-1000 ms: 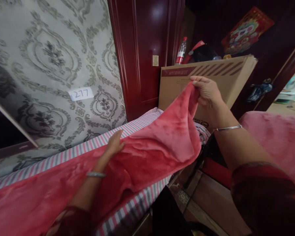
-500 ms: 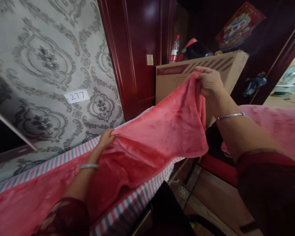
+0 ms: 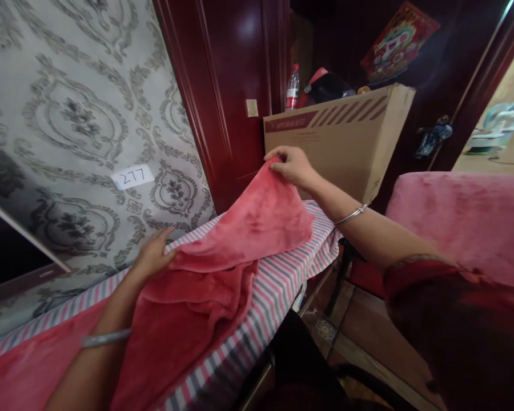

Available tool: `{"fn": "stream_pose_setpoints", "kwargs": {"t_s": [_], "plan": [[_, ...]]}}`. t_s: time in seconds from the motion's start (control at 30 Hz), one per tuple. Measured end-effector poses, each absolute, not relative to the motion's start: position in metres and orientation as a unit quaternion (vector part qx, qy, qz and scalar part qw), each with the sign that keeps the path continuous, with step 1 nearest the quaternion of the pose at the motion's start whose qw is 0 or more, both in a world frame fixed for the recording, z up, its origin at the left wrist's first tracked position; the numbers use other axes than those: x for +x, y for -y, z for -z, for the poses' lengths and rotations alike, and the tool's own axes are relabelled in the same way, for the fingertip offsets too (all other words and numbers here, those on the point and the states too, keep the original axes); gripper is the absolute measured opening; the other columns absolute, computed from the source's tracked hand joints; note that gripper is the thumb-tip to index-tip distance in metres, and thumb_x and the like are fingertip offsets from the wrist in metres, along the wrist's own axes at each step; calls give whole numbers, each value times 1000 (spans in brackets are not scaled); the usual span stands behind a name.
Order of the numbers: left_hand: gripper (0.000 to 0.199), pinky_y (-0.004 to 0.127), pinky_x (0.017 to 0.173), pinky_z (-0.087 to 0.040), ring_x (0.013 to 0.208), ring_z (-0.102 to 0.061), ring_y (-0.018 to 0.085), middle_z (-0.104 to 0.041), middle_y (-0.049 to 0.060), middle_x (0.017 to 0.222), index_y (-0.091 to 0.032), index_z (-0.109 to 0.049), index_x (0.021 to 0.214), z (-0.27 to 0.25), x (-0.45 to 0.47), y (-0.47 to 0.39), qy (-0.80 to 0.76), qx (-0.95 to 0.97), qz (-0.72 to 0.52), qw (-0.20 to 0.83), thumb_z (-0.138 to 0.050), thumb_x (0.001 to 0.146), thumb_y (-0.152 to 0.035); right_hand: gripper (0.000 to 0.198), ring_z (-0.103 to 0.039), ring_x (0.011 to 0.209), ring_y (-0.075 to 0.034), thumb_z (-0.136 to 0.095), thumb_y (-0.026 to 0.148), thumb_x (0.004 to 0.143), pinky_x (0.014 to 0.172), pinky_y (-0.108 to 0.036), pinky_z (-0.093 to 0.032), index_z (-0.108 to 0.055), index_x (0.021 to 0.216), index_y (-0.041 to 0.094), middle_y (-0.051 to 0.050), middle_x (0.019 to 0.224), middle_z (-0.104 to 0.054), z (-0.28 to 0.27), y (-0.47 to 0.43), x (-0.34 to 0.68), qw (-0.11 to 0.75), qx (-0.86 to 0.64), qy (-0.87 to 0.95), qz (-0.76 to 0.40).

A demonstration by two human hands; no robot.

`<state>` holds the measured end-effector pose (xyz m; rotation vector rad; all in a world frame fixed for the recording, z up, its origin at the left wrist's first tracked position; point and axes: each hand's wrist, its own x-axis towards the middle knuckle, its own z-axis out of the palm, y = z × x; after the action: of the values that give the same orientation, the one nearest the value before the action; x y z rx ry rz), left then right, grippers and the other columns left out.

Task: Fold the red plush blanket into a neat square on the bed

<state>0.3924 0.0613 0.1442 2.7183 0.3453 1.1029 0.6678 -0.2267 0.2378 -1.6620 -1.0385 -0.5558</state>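
A pink-red plush blanket lies lengthwise over a striped cloth, its right part lifted and partly doubled over. My right hand pinches the blanket's raised corner between thumb and fingers. At the blanket's wall-side edge, my left hand has its fingers stretched out, with the thumb touching the fabric. Wrinkled folds of a darker red side are bunched below the lifted part.
Patterned wallpaper with a paper marked 277 runs along the left. Behind my right hand stands a large cardboard box, with a plastic bottle beyond it. A pink-covered seat is at the right.
My right hand has brought the blanket corner left and lower, folding that end back and baring the striped cloth. My left hand has moved left and loosened its fingers.
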Motion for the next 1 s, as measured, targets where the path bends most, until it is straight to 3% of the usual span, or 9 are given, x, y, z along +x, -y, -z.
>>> {"fn": "stream_pose_setpoints", "kwargs": {"t_s": [0.1,0.2,0.33,0.43,0.57,0.63,0.77,1.0], "plan": [[73,50,112,-44,131,-56,32,-59,14,143,-21,-52,142,-155,410,-23,-26,927,-337,161,-71,80,-53,29,-63,89,-20,-57,7,71,92,-39,-49,-72,95,15,-3,94,-72,-230,198,624,523,-666,497,191],[89,47,112,-43,131,-56,30,-57,17,144,-18,-43,149,-169,434,22,39,888,-340,308,-74,76,-59,30,-64,93,-20,-56,8,73,94,-39,-49,-72,97,16,-3,98,-72,-221,187,584,522,-633,549,160],[66,40,99,-50,114,-63,28,-71,12,118,-14,-63,125,-171,450,58,62,856,-272,435,-65,80,-63,35,-64,103,-20,-53,8,76,99,-37,-48,-68,106,19,-3,108,-71,-188,194,548,550,-588,578,134],[45,35,85,-53,92,-64,24,-73,5,94,-16,-69,98,-156,444,63,23,887,-227,402,-66,78,-56,44,-61,111,-21,-51,9,79,101,-38,-48,-62,121,19,-6,120,-67,-142,208,531,591,-571,559,112],[27,30,77,-50,79,-61,19,-69,0,81,-19,-67,83,-128,423,55,3,908,-207,365,-62,79,-45,48,-63,96,-21,-56,20,88,84,-36,-53,-53,135,20,-8,112,-67,-69,229,512,646,-581,494,36],[25,29,75,-49,79,-61,19,-68,1,81,-19,-66,83,-119,410,48,-12,905,-211,370,-63,79,-43,40,-63,92,-21,-59,27,90,81,-35,-53,-57,129,20,-6,108,-68,-37,238,501,652,-585,482,-9],[27,27,74,-51,81,-63,19,-68,2,86,-19,-67,89,-108,387,38,-33,886,-209,413,-67,79,-44,15,-63,85,-23,-66,29,86,77,-37,-53,-67,99,22,-4,94,-67,14,252,479,615,-617,488,-58],[35,30,78,-55,89,-67,23,-71,5,92,-21,-68,93,-100,360,36,-103,870,-173,451,-74,74,-50,19,-64,85,-24,-48,15,87,77,-38,-54,-64,90,25,-5,88,-66,77,281,481,555,-714,427,0]]}}
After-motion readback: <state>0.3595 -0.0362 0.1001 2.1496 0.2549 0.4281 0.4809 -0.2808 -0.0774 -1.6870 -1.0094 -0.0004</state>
